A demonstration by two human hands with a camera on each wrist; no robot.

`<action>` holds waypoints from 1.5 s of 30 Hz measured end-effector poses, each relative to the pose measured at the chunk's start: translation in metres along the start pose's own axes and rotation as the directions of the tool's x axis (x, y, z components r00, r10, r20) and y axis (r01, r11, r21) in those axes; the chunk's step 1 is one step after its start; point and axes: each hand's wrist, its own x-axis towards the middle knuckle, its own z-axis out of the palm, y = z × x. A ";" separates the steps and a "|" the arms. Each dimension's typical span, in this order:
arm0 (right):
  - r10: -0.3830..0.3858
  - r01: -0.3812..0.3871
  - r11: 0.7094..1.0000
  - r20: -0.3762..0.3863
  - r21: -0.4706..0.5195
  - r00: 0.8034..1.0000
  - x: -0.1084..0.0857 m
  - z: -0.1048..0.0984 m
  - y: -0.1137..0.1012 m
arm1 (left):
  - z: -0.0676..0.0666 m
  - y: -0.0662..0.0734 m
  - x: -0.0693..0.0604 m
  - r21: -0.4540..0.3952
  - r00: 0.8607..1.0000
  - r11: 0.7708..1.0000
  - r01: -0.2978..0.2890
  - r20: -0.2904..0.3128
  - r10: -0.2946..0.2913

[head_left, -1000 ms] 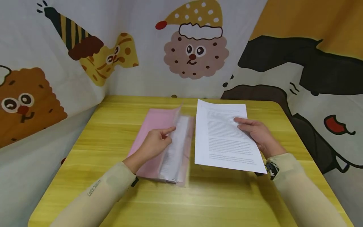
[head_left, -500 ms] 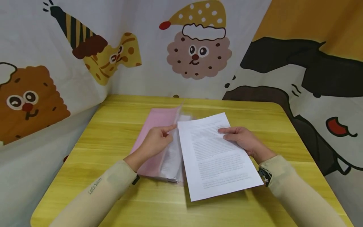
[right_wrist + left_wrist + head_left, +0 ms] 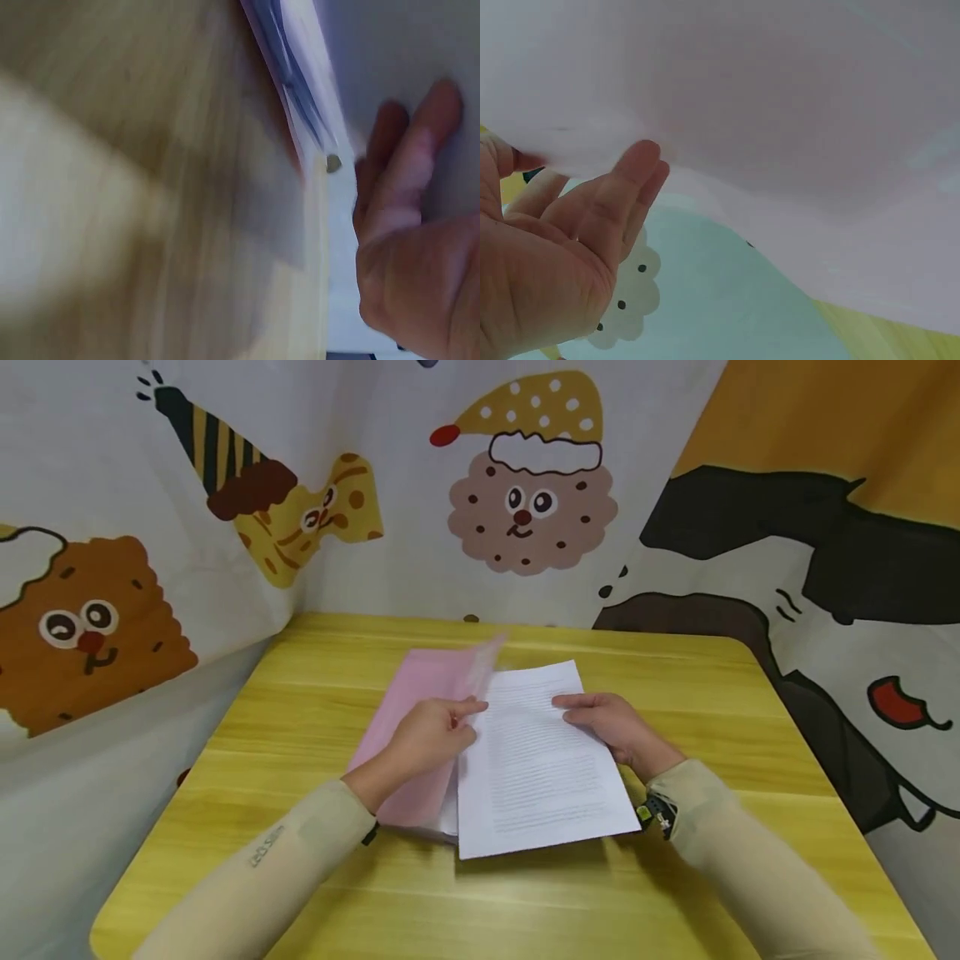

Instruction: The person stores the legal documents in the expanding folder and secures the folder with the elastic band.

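Observation:
A pink translucent folder (image 3: pixel 423 681) lies on the wooden table with its front cover raised. My left hand (image 3: pixel 429 735) pinches the cover's free edge between thumb and fingers. The left wrist view is mostly filled by the pale pink cover (image 3: pixel 795 112) above that hand. With my right hand (image 3: pixel 611 727) I grip the right edge of a white printed sheet of paper (image 3: pixel 547 785), thumb on top, fingers beneath. The sheet is tilted over the folder's right side, its left edge against the raised cover, and hides most of the papers inside. The right wrist view shows the fingers (image 3: pixel 416 150) under it.
The yellow wood-grain table (image 3: pixel 360 910) extends around the folder on all sides. A white curtain (image 3: pixel 405 568) with cartoon prints hangs behind the table's back edge. A dark wristband (image 3: pixel 660 814) sits on the right wrist.
The right hand has carried the printed sheet leftward, from beside the folder to over its inner papers. The left hand has shifted slightly right, with the raised cover still in its fingers.

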 end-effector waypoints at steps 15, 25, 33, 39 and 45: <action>-0.072 0.060 0.996 -0.189 -0.070 0.979 0.016 0.031 0.013 | 0.002 -0.016 -0.004 0.131 0.997 0.991 -0.022 0.074 0.013; -0.142 0.125 0.978 -0.096 -0.166 0.985 0.006 0.041 0.013 | -0.023 -0.073 -0.019 0.358 0.999 0.934 -0.014 -0.039 0.030; -0.118 0.116 0.987 -0.016 -0.108 0.993 0.004 0.040 0.017 | -0.029 -0.091 -0.029 0.432 0.998 0.901 0.038 0.031 -0.057; -0.075 0.084 0.985 0.064 -0.148 0.995 -0.004 0.032 0.023 | -0.029 -0.093 -0.030 0.472 0.994 0.881 0.034 0.073 -0.077; -0.042 0.064 0.987 0.152 -0.146 0.988 -0.019 0.018 0.030 | -0.027 -0.098 -0.034 0.476 0.995 0.879 0.023 0.078 -0.068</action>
